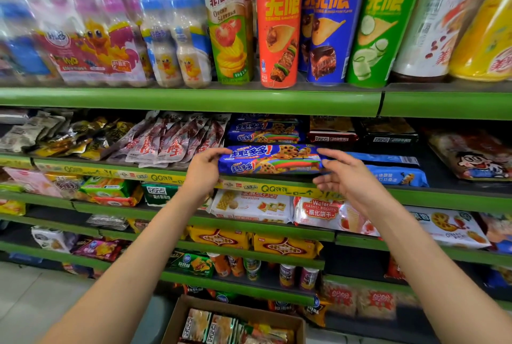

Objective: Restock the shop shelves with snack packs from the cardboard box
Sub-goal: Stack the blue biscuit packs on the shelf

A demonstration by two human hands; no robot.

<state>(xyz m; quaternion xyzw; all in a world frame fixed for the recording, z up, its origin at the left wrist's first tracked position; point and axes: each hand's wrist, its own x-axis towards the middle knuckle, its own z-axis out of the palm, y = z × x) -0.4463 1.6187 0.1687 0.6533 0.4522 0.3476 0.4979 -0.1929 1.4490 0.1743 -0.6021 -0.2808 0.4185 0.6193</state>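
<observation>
Blue cookie pack (270, 159) sits at the green shelf (443, 199) edge; I see my left hand (203, 169) pinching its end, right hand (350, 177) loose-fingered, touching the other.

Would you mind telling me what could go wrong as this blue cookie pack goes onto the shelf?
1. The blue cookie pack is held only at its ends, by the left hand and right hand; it may sag or slip.
2. It sits near the shelf's front edge and could slide off.
3. Pushing it back may disturb the matching packs behind.
</observation>
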